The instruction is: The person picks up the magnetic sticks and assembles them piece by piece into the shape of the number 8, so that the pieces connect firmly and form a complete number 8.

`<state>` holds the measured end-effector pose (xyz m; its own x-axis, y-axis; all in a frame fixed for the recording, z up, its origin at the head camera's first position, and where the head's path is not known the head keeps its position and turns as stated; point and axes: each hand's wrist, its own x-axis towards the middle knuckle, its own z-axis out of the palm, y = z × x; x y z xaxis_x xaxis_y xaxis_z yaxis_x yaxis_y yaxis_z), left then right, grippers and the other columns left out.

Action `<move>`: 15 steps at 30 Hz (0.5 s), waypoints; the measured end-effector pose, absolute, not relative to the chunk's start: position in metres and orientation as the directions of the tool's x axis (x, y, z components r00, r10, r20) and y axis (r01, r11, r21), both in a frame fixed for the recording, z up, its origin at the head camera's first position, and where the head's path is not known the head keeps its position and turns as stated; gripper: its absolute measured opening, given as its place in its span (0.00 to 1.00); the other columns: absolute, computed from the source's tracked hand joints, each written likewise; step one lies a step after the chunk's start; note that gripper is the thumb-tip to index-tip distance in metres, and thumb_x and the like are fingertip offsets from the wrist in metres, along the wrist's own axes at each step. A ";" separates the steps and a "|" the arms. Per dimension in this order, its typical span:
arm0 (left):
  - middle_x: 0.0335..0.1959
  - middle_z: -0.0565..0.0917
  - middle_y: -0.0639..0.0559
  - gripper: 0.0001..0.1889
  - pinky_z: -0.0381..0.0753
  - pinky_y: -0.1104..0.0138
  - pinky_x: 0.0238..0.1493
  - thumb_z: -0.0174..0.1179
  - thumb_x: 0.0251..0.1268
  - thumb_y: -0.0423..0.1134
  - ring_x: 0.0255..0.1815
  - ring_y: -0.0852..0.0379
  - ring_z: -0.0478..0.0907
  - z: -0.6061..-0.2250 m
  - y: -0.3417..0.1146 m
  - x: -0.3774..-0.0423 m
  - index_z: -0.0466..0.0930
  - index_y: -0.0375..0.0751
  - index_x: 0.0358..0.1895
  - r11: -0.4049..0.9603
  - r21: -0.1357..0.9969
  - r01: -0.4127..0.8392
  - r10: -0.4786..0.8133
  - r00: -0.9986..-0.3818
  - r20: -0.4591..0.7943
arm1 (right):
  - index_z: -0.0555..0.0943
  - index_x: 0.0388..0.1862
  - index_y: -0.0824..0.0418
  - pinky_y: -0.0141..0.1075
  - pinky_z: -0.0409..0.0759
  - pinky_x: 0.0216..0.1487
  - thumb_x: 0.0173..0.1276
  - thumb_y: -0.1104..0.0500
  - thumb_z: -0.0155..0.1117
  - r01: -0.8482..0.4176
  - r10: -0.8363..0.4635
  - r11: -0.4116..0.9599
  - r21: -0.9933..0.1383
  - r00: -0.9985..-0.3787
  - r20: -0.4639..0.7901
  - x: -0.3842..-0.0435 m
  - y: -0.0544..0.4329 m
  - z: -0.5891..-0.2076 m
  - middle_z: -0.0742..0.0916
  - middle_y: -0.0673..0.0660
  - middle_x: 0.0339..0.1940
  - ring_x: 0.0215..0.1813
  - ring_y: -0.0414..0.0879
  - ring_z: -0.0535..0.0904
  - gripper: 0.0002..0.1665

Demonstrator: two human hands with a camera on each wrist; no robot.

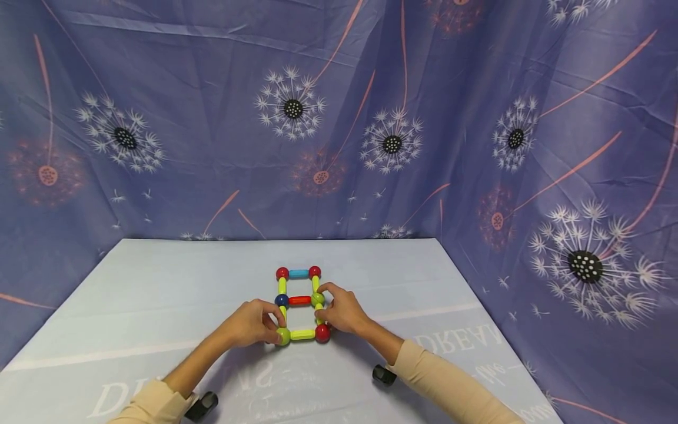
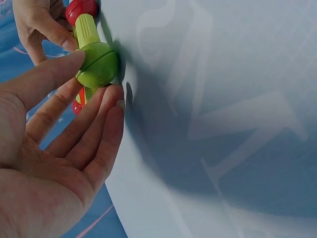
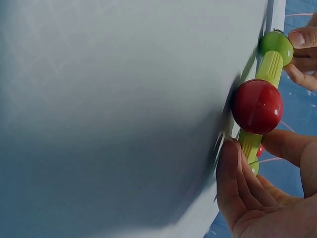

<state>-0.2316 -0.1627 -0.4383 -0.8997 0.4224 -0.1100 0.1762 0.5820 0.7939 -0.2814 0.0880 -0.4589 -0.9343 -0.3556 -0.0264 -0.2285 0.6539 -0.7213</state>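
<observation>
A flat frame of magnetic rods and balls, two squares sharing a side, lies on the table. At its far end are two red balls and a light-blue rod. A red rod spans the middle between a dark blue ball and a green ball. My left hand pinches the near-left green ball. With my right hand I hold the right side's yellow-green rod, beside the near red ball. A yellow-green rod forms the near edge.
The table has a pale cloth with white lettering. A purple curtain with dandelion prints hangs behind it and along both sides. Black wrist devices sit by both sleeves.
</observation>
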 end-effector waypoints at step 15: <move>0.31 0.88 0.51 0.12 0.81 0.63 0.31 0.78 0.49 0.35 0.34 0.56 0.82 -0.439 -0.165 -0.233 0.86 0.43 0.37 0.580 0.785 0.218 0.439 -0.895 -0.076 | 0.77 0.63 0.56 0.33 0.75 0.24 0.63 0.57 0.73 -0.233 -0.352 0.660 -0.714 -0.936 -0.020 -0.283 0.088 -0.459 0.83 0.49 0.20 0.21 0.41 0.77 0.30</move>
